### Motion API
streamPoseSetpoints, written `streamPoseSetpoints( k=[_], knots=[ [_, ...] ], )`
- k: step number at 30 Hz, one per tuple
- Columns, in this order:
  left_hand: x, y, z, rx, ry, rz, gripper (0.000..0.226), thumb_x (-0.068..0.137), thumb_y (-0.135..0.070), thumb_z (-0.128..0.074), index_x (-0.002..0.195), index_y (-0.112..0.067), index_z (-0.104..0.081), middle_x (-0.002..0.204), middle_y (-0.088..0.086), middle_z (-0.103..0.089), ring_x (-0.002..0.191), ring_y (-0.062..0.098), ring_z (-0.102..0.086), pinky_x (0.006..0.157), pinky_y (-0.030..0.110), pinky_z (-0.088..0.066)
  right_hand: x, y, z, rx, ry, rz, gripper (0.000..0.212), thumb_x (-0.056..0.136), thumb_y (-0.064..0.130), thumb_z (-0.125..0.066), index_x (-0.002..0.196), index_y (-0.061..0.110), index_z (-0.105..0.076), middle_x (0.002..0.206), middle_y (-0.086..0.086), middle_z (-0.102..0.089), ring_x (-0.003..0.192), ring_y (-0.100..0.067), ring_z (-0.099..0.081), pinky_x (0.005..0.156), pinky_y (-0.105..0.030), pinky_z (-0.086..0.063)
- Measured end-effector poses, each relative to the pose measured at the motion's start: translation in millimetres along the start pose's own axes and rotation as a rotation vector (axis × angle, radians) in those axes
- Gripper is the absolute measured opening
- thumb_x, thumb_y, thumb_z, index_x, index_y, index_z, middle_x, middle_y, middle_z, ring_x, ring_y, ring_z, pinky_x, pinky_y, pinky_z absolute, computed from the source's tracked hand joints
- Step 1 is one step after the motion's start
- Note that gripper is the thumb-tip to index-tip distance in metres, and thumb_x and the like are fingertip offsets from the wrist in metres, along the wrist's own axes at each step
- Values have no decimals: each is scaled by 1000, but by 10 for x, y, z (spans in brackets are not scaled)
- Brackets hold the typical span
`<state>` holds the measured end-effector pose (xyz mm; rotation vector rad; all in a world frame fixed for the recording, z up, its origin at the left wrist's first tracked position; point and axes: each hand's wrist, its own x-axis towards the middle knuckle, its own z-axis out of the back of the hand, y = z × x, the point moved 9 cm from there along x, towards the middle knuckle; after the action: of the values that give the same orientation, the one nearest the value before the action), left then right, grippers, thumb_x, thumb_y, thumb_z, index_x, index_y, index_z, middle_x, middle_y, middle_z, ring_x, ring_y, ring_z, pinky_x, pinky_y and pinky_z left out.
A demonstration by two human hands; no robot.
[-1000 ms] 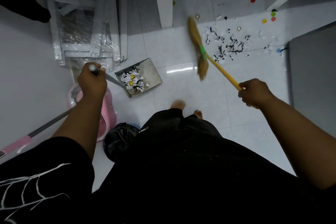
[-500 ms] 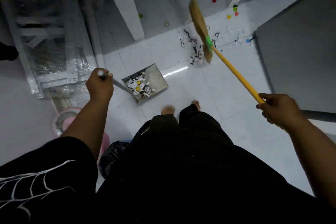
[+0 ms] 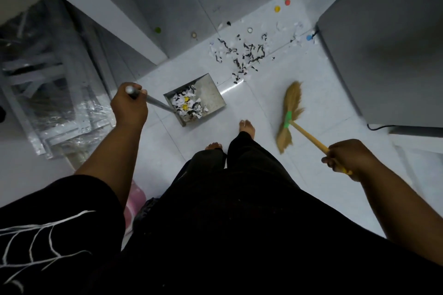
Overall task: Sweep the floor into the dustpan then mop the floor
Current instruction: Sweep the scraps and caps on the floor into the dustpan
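Note:
My left hand [image 3: 129,108] grips the metal handle of a steel dustpan [image 3: 213,93] that sits on the white tile floor and holds paper scraps and yellow caps. A straw broom [image 3: 290,112] with a yellow stick and green tape hangs to the right of my feet, and my right hand [image 3: 347,158] grips its stick. A scatter of black and white paper bits [image 3: 242,55] lies on the floor beyond the dustpan. Coloured bottle caps [image 3: 277,8] are spread farther back.
Plastic-wrapped metal frames [image 3: 55,93] lean at the left. A grey cabinet [image 3: 383,50] stands at the right with a black cable at its base. White table legs [image 3: 107,21] rise behind the dustpan. A pink bucket [image 3: 135,196] and a black bag sit by my left leg.
The broom head has swung from above the debris pile back and down to the right of my feet. The dustpan stays in place in my left hand.

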<state>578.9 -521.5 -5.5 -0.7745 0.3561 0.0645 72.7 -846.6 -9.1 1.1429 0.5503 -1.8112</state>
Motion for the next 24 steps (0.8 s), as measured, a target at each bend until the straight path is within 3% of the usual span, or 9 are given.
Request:
streamPoseSetpoints(
  k=[7, 13, 16, 20, 24],
  knots=[
    [-119, -392, -129, 37, -51, -43, 9, 88, -19, -68, 92, -24, -62, 94, -7, -65, 91, 8, -61, 78, 13, -44, 191, 893, -287, 274, 174, 88, 14, 92, -2, -43, 98, -9, -54, 81, -24, -62, 53, -18, -48, 38, -21, -39],
    [-160, -544, -222, 8, -67, -30, 10, 88, -18, -68, 92, -25, -61, 91, -10, -63, 88, 7, -60, 69, 3, -40, 174, 1427, -50, 288, 193, 234, 15, 91, 2, -46, 92, 1, -61, 84, -20, -66, 53, -17, -52, 41, -22, -42],
    [-118, -563, -247, 26, -76, -32, 9, 87, -21, -68, 92, -26, -61, 92, -8, -64, 89, 9, -60, 76, 13, -44, 119, 1505, 213, 266, 149, 294, 15, 88, 0, -51, 91, 8, -62, 86, -20, -70, 54, -18, -54, 44, -25, -43],
    [26, -556, -351, 17, -52, -10, 15, 86, -23, -68, 81, -34, -59, 88, -10, -63, 89, 11, -61, 86, 27, -52, 151, 1396, 583, 173, 27, 323, 43, 83, -1, -61, 124, 11, -60, 85, -17, -71, 54, -18, -58, 44, -26, -46],
    [183, -600, -500, 26, -4, -23, 12, 85, -22, -69, 87, -30, -61, 89, -9, -63, 89, 11, -61, 89, 29, -53, 263, 1238, 916, -3, -129, 281, 48, 81, 5, -69, 127, 13, -61, 78, -17, -69, 57, -26, -59, 55, -35, -48]
  ],
)
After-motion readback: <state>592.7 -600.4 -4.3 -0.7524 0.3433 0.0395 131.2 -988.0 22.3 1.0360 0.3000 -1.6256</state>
